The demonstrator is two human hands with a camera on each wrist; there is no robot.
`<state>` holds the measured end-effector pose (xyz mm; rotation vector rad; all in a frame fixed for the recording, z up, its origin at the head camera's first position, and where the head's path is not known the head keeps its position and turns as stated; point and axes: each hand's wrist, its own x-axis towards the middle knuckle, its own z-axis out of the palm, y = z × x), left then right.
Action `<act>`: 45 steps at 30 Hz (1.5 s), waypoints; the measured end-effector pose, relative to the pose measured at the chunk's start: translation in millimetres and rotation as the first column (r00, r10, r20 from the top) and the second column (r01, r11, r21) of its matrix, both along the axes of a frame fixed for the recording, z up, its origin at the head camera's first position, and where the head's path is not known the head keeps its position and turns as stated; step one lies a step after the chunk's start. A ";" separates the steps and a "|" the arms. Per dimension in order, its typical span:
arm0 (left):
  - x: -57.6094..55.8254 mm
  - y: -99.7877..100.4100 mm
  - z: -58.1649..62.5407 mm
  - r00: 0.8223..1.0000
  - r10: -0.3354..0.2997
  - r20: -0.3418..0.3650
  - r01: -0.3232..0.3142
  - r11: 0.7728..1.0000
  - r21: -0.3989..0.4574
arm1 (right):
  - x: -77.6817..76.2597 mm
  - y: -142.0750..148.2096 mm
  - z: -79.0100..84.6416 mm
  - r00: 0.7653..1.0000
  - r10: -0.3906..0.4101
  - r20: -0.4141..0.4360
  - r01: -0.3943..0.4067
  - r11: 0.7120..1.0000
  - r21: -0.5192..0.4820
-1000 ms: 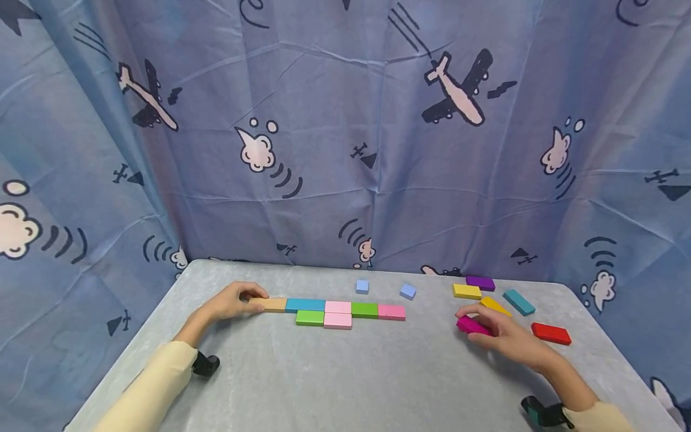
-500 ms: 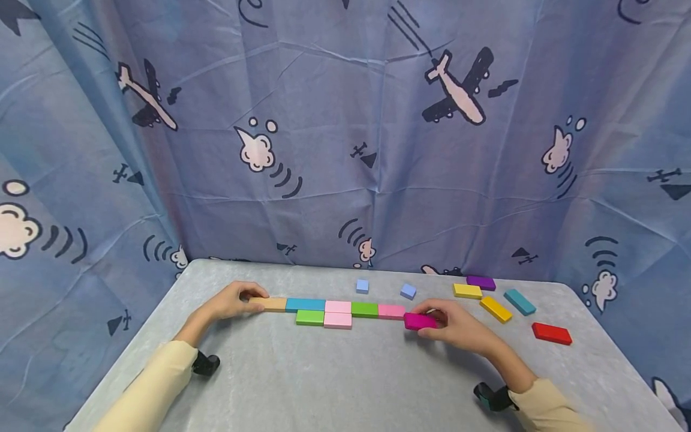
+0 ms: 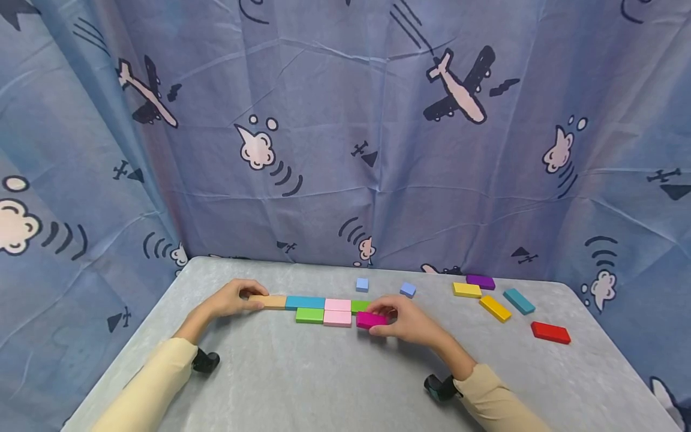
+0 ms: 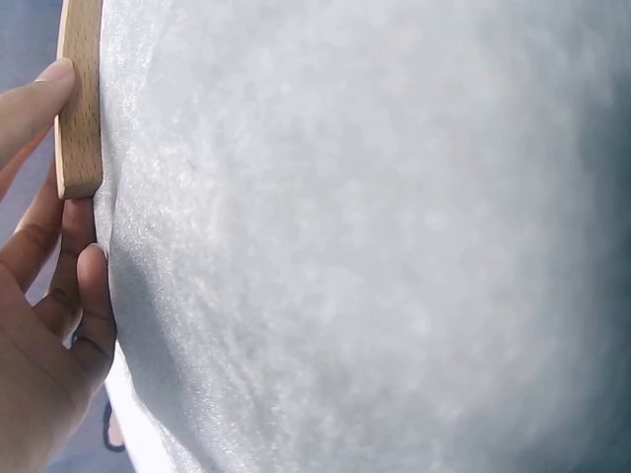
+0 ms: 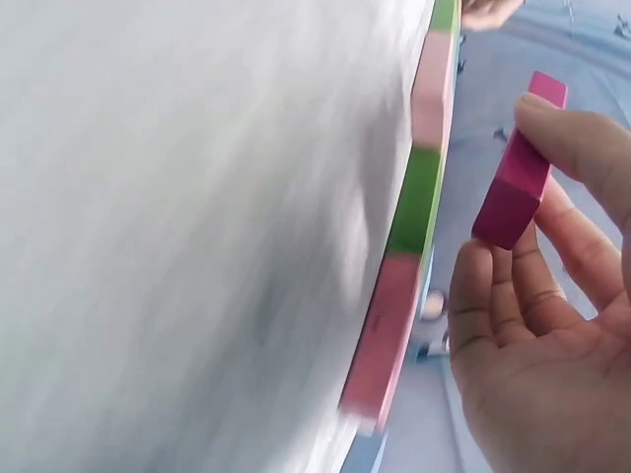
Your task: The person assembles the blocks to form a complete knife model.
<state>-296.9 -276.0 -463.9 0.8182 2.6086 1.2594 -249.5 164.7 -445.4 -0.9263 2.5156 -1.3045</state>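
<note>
In the head view my left hand (image 3: pixel 237 298) grips the left end of a tan wooden block (image 3: pixel 272 302), thumb on its near face in the left wrist view. That block leads a row: a blue block (image 3: pixel 305 302), a light pink block (image 3: pixel 338 305) and a green block (image 3: pixel 360 306). Below them lie a second green block (image 3: pixel 309 315) and a second light pink one (image 3: pixel 337 318). My right hand (image 3: pixel 407 321) pinches a magenta block (image 3: pixel 370 320), raised off the table in the right wrist view (image 5: pixel 518 187). A darker pink block (image 5: pixel 383 335) ends the row, hidden by that hand in the head view.
Two small light-blue blocks (image 3: pixel 362 285) lie behind the row. Loose at the right are a purple block (image 3: pixel 480 282), two yellow blocks (image 3: pixel 495 308), a teal block (image 3: pixel 519 301) and a red block (image 3: pixel 550 332). A patterned curtain (image 3: pixel 324 150) hangs behind the grey table (image 3: pixel 302 384).
My right hand has carried the magenta block leftward from the loose blocks at the right to just beside the lower light pink block. The left hand has stayed on the tan block.
</note>
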 end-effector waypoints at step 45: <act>-0.6 0.1 0.9 1.000 0.012 0.027 -0.011 1.000 -0.009 | -12.2 -131.6 -17.4 0.999 0.029 -0.041 -0.026 0.997 0.069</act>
